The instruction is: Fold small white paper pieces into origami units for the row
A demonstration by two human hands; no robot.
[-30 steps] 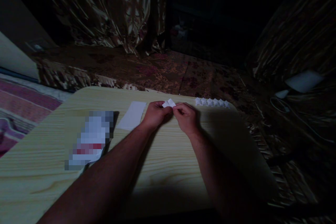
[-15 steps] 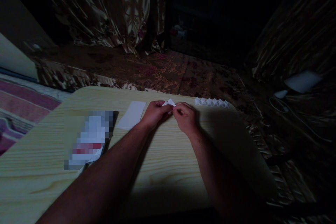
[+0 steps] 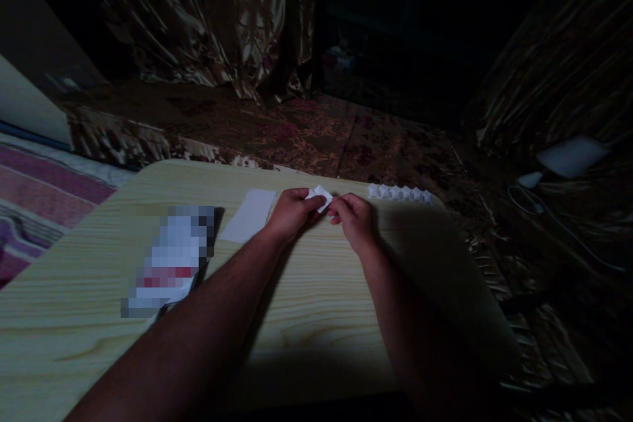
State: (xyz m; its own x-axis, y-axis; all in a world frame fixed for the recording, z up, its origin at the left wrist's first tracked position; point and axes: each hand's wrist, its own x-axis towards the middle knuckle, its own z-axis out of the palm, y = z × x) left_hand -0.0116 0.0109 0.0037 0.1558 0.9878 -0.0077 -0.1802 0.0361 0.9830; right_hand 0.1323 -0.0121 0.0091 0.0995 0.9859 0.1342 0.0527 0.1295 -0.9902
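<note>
Between my hands, near the far edge of the table, is a small piece of folded white paper (image 3: 321, 191). My left hand (image 3: 291, 214) grips it, the thumb pressed on its face. At the paper's right corner, the closed fingertips of my right hand (image 3: 357, 219) pinch its edge. A stack of white paper strips or sheets (image 3: 250, 212) lies flat to the left of my left hand. Several small folded white paper pieces (image 3: 399, 194) stand in a row at the far right of the table.
The light wooden table (image 3: 316, 316) has rounded corners. A blurred-out packet or booklet (image 3: 173, 257) lies on its left side. Behind are a patterned couch cover (image 3: 277, 125) and curtains (image 3: 257, 13). A white lamp (image 3: 571, 155) with a cord stands at the right in dim light.
My right hand has shifted slightly to the right, and more of the folded paper shows between my hands. The left hand stays nearly in place.
</note>
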